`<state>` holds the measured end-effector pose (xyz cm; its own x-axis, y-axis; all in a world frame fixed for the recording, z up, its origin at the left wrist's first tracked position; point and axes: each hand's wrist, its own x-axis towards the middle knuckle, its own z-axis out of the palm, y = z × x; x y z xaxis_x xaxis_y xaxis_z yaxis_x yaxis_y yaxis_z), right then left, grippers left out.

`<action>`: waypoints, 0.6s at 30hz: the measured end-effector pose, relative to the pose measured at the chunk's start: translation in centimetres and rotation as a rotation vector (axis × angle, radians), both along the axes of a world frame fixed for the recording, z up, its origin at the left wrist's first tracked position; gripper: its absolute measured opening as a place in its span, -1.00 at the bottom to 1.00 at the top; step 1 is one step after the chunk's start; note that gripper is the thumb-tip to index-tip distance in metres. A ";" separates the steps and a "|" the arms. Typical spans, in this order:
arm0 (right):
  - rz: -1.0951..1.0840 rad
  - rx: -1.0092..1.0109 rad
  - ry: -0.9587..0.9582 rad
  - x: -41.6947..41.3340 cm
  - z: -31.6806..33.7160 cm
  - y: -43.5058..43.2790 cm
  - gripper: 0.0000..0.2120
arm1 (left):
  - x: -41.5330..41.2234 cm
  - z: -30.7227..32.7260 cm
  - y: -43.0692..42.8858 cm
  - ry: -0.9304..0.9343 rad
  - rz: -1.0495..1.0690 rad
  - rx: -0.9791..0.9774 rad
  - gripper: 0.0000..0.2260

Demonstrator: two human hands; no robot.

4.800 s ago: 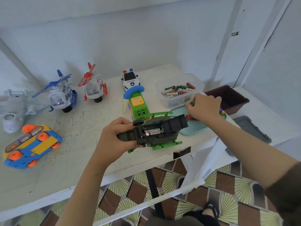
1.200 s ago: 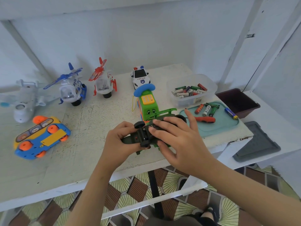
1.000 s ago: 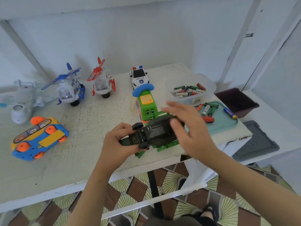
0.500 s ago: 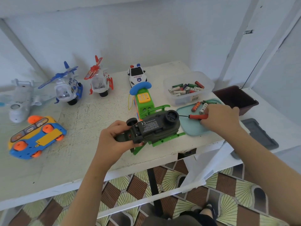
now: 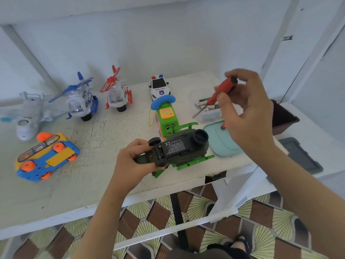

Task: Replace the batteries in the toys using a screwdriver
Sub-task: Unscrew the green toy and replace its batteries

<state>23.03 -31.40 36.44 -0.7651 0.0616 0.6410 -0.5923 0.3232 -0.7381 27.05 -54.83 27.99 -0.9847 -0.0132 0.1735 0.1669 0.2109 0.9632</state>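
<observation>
Left hand (image 5: 130, 165) clamped on dark green toy helicopter (image 5: 179, 150), belly up at near edge of white table (image 5: 93, 184). Right hand (image 5: 246, 113) pinching red-handled screwdriver (image 5: 218, 94), raised above clear battery tub (image 5: 207, 111), tip slanting down-left.

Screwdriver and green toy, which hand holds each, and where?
Right hand pinches the screwdriver by its red handle; left hand grips the green toy at its tail end.
</observation>
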 end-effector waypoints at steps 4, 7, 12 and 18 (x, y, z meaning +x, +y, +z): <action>0.174 -0.156 0.045 1.5 0.8 -2.0 -0.74 | 0.3 -0.6 0.0 0.002 0.021 -0.033 -0.65; 0.281 -0.109 0.040 2.1 0.6 -3.0 -0.74 | 0.9 -0.6 0.0 -0.004 0.029 -0.008 -0.64; 0.330 -0.013 0.052 2.6 0.3 -3.8 -0.73 | 1.2 -0.4 0.1 0.004 0.018 -0.012 -0.59; 0.350 0.013 0.050 2.8 0.6 -4.1 -0.73 | 0.9 -0.5 0.1 0.017 0.052 -0.062 -0.59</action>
<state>25.83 -35.50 37.08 -0.7058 -0.2078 0.6772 -0.7043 0.1033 -0.7023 27.94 -54.72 27.51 -0.9800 -0.0526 0.1921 0.1703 0.2792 0.9450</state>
